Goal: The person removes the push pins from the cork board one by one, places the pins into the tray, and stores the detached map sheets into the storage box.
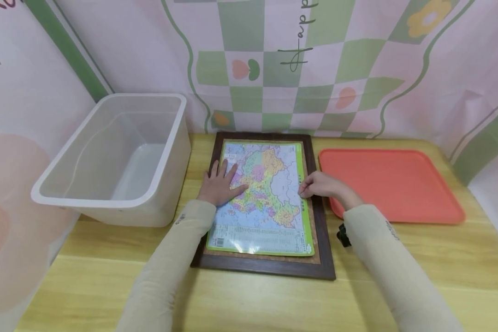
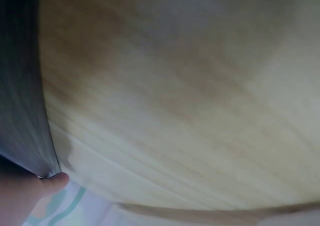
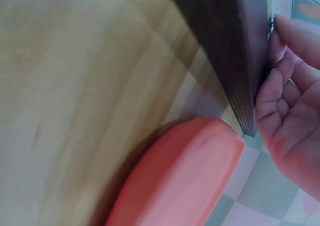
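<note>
Alignment seems current: left hand (image 1: 217, 187), fingers apart, on glossy multicoloured rectangular map (image 1: 259, 198); right hand (image 1: 323, 184) meets map edge, fingertips together, clamping unclear; next move likely needs steady pressure

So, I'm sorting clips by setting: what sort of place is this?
Probably an indoor work corner set up for tabletop activities: a wooden table, a map on a framed board, and a patterned backdrop close behind.

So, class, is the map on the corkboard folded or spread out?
Spread out: the map lies open on the framed corkboard, all four corners showing, with the left hand splayed on it.
</note>
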